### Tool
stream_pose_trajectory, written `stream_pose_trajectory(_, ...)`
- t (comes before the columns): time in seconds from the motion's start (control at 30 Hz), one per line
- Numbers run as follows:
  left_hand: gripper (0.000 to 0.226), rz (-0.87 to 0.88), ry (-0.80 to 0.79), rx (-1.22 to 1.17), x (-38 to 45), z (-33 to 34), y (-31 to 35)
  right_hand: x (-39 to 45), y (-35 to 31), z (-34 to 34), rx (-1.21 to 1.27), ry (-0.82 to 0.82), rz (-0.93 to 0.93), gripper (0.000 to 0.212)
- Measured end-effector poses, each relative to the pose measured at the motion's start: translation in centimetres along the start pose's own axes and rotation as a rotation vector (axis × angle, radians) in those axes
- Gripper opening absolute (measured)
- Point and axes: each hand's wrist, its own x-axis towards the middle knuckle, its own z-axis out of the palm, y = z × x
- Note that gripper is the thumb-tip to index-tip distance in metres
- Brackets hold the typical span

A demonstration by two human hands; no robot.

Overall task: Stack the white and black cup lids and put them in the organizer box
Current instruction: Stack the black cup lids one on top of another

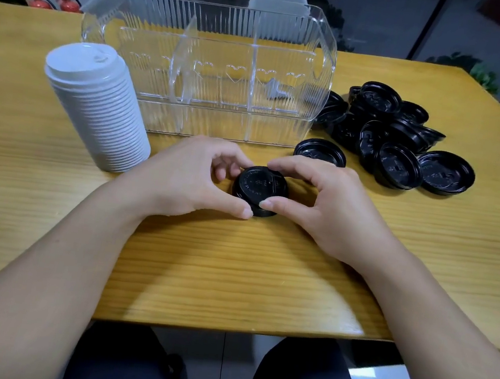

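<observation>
Wooden surface (pixel 48 210), items listed from left. Tall stack of white lids (pixel 97 105), standing upright but leaning slightly, just left of the organizer box. Clear ribbed organizer box (pixel 214 67), set toward the far side, split by upright dividers into compartments; a small grey object lies in the right-hand compartment, its kind unclear. Left hand (pixel 190 175), fingers curled round the left rim of a small stack of black lids (pixel 259 190), thumb at the near edge. That stack rests on the surface in front of the box, centre. Right hand (pixel 320 201), likewise grasping the same stack from the right, fingertips on the far rim, thumb at the near rim beside the left thumb. Single black lid (pixel 320 154), flat on the surface just behind the right hand. Loose heap of black lids (pixel 389 134), unstacked and overlapping, right of the box.
</observation>
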Motion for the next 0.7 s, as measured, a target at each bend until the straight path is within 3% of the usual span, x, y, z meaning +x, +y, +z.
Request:
stream_pose_trajectory(0.1, 0.056, 0.004, -0.009, -0.03, 0.1, 0.1, -0.2, 0.0, 0.1, 0.0, -0.008, 0.002, 0.011, 0.051)
stream_pose_trajectory(0.23, 0.075, 0.024, -0.019, -0.051, 0.1, 0.3, -0.3, -0.1, 0.0, 0.0, -0.012, 0.004, 0.008, 0.052)
stream_pose_trajectory(0.4, 0.062, 0.036, -0.001, -0.087, 0.3, 0.5, 0.0, 0.0, 0.1, 0.0, 0.014, 0.004, 0.014, 0.052)
stream_pose_trajectory(0.57, 0.068, 0.009, 0.054, -0.069, 0.3, 1.1, 0.2, -0.2, 0.2, -0.3, 0.055, 0.027, 0.011, 0.051)
stream_pose_trajectory(0.7, 0.062, 0.015, 0.061, -0.058, 0.3, 1.1, 0.2, -0.2, 0.5, -1.3, 0.124, 0.175, 0.002, 0.035)
